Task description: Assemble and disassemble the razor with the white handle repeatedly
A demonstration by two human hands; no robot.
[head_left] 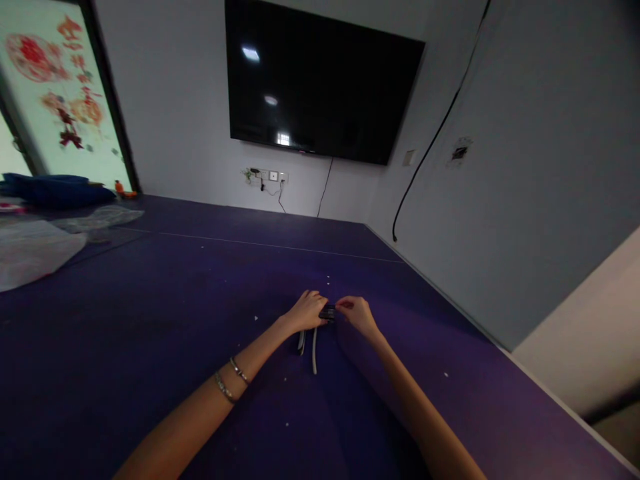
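Observation:
A small dark block-like object (328, 313) sits low over the purple surface; its kind is not clear. My left hand (308, 311) is closed around its left side, fingers partly hiding it. At its right end, my right hand (358, 313) pinches with thumb and fingertips, and the exact contact is too small to make out. Below my left hand, a thin pale curved strip (315, 352) reaches toward me. Beside it lies a shorter grey and dark piece (301, 342), its upper end near my left hand. Whether these join the dark object is hidden.
The wide purple surface (150, 347) carries scattered white specks. Clear plastic sheeting (35, 250) and a dark blue cloth bundle (57, 190) lie at left. A black cable (425, 153) hangs down the right wall. A large television (320, 80) hangs above wall sockets (273, 176).

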